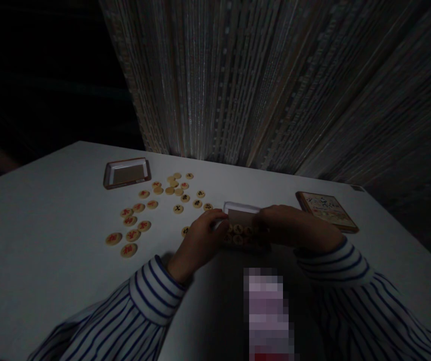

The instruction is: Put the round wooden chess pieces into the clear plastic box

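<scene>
A shallow box tray (243, 216) lies in front of me, with rows of round Chinese chess pieces (238, 229) in its near part. At its left edge is my left hand (203, 238), fingers curled towards the pieces inside; whether a piece sits between them I cannot make out. My right hand (288, 224) bends over the tray's right side, its fingertips lost in shadow. To the left, many loose pieces (133, 234) are scattered, red-marked ones nearer and black-marked ones (197, 203) towards the tray. Some lie with plain faces up.
Another open tray or lid (127, 173) rests at the back left of the white table (49, 225). A box lid with a printed picture (328, 209) lies at the right. Behind the table's far edge hangs a string curtain (215, 75). The light is dim.
</scene>
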The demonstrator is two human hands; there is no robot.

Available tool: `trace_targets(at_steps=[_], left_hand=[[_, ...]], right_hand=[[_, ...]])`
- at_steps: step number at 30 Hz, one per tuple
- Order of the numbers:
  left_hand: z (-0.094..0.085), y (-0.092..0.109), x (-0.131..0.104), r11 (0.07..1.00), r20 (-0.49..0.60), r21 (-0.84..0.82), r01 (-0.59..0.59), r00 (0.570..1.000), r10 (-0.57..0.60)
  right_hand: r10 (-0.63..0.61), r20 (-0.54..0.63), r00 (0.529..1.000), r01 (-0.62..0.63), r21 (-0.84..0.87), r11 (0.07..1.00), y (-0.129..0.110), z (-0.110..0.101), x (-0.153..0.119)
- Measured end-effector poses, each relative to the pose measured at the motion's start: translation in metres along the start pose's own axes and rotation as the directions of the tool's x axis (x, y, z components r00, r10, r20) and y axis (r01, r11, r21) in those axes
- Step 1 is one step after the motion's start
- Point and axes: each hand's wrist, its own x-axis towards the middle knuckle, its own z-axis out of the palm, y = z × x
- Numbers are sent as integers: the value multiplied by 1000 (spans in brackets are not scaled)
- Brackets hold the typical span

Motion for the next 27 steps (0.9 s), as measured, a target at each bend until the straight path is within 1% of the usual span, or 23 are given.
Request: trace_targets(at_steps=[6, 10, 13, 18, 22, 27], left_hand=[[-1, 2, -1, 1000, 5, 3, -5, 1000, 5], [0, 1, -1, 999, -1, -38, 21, 1000, -21], [0, -1, 0, 999, -4, -48, 17, 1000, -18], [0, -1, -1, 1000, 21, 14, -13, 1000, 12], [-1, 1, -1, 998, 21, 50, -36, 999, 35], [0, 3, -1, 995, 16, 89, -49, 999, 47]], right_hand=[[4, 30, 1000, -4, -2, 1000, -1, -2, 0], [11, 20, 1000, -11, -2, 1000, -1, -1, 0], [16, 21, 1000, -15, -8, 1000, -1, -1, 0], [2, 49, 999, 0, -25, 1000, 0, -1, 1], [-10, 22, 1000, 10, -27, 1000, -1, -1, 0], [24, 56, 998, -23, -6, 1000, -2, -2, 2]])
